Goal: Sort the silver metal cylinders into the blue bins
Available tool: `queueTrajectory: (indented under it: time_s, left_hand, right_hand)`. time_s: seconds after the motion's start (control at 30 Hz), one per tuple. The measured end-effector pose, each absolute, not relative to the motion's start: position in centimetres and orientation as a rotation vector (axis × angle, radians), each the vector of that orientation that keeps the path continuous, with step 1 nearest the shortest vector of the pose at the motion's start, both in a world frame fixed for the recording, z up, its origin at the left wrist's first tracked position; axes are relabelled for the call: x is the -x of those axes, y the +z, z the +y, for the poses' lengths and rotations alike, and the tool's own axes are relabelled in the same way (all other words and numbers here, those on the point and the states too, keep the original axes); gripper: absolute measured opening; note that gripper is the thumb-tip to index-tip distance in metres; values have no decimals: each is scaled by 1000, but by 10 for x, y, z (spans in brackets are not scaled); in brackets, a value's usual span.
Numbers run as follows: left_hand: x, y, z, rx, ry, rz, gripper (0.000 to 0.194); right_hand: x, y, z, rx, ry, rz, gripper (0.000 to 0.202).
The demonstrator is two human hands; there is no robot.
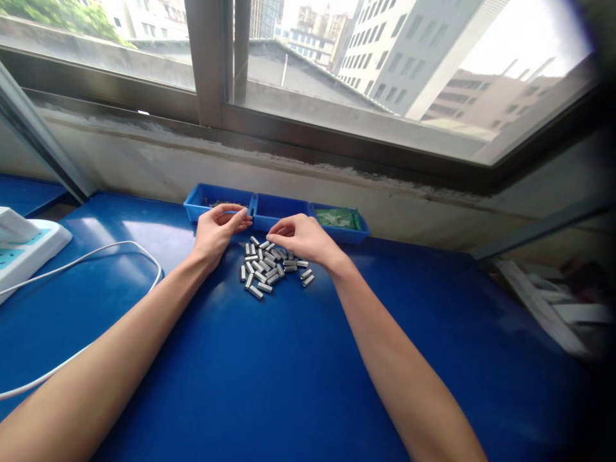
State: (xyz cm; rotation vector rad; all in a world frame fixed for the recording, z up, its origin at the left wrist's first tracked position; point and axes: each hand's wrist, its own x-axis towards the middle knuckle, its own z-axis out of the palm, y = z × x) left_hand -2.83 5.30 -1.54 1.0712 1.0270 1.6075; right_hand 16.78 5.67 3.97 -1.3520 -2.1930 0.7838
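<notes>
A loose pile of short silver metal pieces [260,276], like small standoffs, lies on the blue table [289,372]. Just beyond and to the left of the pile, my left hand [217,230] is closed in front of the left blue bin [192,212], thumb and fingertips drawn together. Over the pile's far edge, my right hand [307,239] is in a pinch, its thumb and index tips close together. Whatever either hand holds, if anything, is too small to make out. The right hand and wrist hide part of the pile's right side.
Small dark parts lie in the left bin. Joined to it are a middle blue bin [267,222] and a right one [353,237] holding a green packet [337,218]. A white power strip [43,240] and white cable [137,242] lie left. A window [308,115] rises behind.
</notes>
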Motion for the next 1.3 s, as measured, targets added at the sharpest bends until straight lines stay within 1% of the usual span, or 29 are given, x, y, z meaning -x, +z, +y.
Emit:
queueTrajectory:
  time_s: [0.13, 0.27, 0.5, 0.6, 0.8, 1.0, 1.13, 1.3]
  left_hand:
    - [30, -14, 54, -988, 1677, 976, 43]
    - [28, -9, 52, -952, 1658, 962, 46]
    - [28, -6, 47, -1020, 1592, 1005, 39]
    - [27, -7, 46, -1089, 1524, 1034, 39]
    - [22, -8, 43, -1200, 1443, 1015, 40]
    - [20, -9, 42, -1228, 1434, 1016, 40]
    - [20, -9, 42, -1230, 1428, 1017, 40]
    - [20, -10, 42, -1232, 1426, 1025, 39]
  right_hand:
    - [-167, 42, 53, 1500, 485, -2289, 17]
    - [-165, 43, 50, 1676, 302, -2353, 20]
    - [-166, 38, 52, 1704, 87, -2516, 21]
    - [-166, 34, 53, 1679, 28, -2543, 21]
    - [-164, 25, 57, 1540, 32, -2561, 23]
    - [-167, 21, 60, 1415, 91, -2534, 20]
    - [-167, 20, 61, 1388, 146, -2496, 22]
    - [-167, 20, 62, 1409, 175, -2497, 19]
